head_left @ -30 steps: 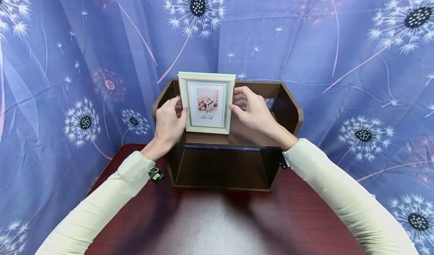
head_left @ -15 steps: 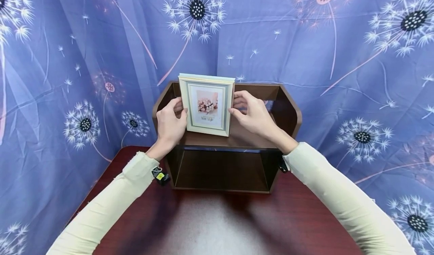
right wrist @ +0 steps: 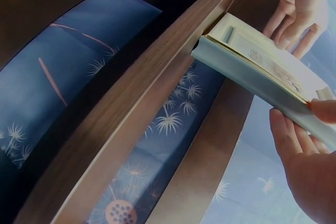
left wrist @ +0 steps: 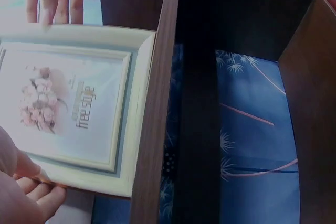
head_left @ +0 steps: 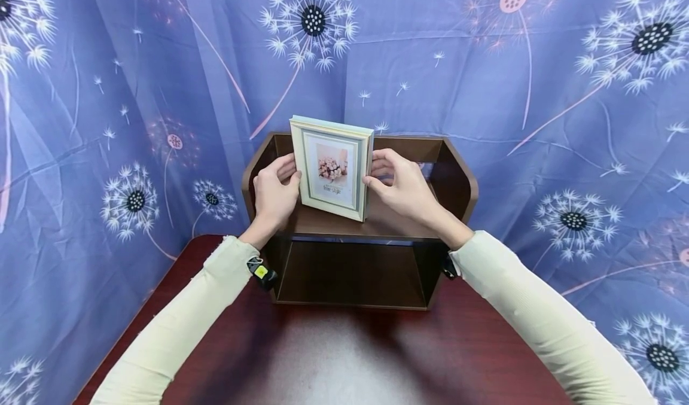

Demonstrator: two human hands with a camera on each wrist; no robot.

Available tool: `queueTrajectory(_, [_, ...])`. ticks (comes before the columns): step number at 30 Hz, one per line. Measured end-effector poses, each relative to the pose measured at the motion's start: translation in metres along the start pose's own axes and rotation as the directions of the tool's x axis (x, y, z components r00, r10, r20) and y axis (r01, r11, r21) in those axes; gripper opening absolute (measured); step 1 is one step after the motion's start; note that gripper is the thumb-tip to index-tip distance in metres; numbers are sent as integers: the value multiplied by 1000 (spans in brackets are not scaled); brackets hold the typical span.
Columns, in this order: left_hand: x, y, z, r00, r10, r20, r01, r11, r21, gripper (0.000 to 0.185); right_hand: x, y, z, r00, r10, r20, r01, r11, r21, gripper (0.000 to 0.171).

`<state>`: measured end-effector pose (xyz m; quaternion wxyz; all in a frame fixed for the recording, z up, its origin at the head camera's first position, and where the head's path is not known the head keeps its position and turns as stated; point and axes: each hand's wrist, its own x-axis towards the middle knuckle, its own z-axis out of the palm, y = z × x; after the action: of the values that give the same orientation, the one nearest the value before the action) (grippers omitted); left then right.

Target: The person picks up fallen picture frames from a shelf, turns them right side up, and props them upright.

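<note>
A cream picture frame [head_left: 332, 171] with a pink bouquet print stands nearly upright on the upper board of a dark brown shelf unit [head_left: 350, 272], turned slightly so its right side edge shows. My left hand [head_left: 276, 194] holds its left edge, thumb at the front and fingers toward the back. At the opposite edge my right hand [head_left: 405, 188] pinches it, thumb on the front rim. In the right wrist view the frame's pale blue-green side [right wrist: 252, 85] and lower corner lie close to the board edge. Fingers behind the frame are partly hidden.
The shelf unit has angled side panels [head_left: 467, 192] and a lower compartment [head_left: 352, 273]. It stands on a reddish-brown table [head_left: 344, 357]. A blue curtain [head_left: 463, 82] with dandelion prints hangs behind and at the sides.
The frame has turned, its left edge shifting right and its right side coming more into view. My left hand has moved slightly right with it; my right hand keeps its hold.
</note>
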<state>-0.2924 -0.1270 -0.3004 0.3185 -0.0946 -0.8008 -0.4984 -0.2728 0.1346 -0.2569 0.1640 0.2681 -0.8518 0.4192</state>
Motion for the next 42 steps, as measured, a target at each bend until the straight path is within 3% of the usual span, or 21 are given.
queueTrajectory(11, [18,-5,3,995,-82,53,87,991,-97,38,1,-3,4,999,2,47,-5,998,62,40])
queueTrajectory(21, [31,-7,6,973,-180,145,200,970,-138,41,3,-8,12,996,3,90,-12,996,93,36])
queueTrajectory(37, [50,-10,13,960,-185,208,226,955,-192,43,10,-20,27,994,-41,102,26,989,144,32])
queueTrajectory(42, [53,-15,15,956,-175,234,226,950,-216,44,10,-21,32,995,-47,87,38,994,103,29])
